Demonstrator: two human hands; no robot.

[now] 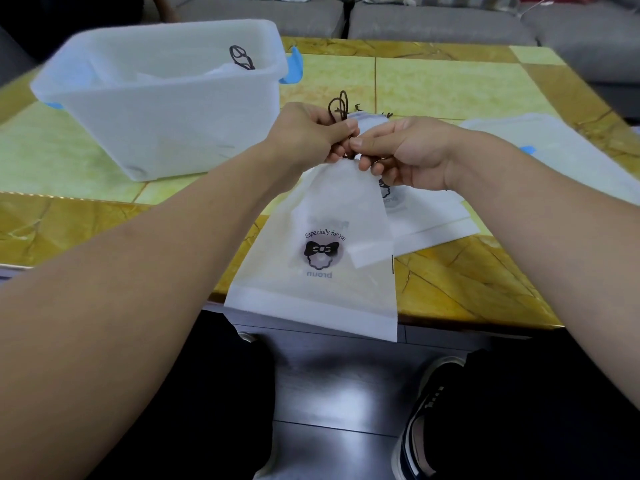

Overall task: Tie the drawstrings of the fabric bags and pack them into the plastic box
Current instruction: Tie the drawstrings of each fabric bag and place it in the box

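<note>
A white fabric bag (322, 258) with a black bow print hangs from my hands over the table's front edge, its neck gathered. My left hand (308, 133) pinches its dark drawstring (338, 105), whose loops stick up above my fingers. My right hand (401, 150) pinches the string ends at the gathered neck, touching the left. The translucent plastic box (162, 109) stands at the back left with a tied bag (221, 69) inside, its dark string loop showing. Another flat bag (426, 216) lies under my right hand.
More white bags (554, 147) lie flat at the right of the yellow marble-pattern table (450, 84). The blue-edged box lid (294, 64) sits behind the box. A grey sofa (433, 19) runs along the back. My knees and a shoe (429, 403) are below the table edge.
</note>
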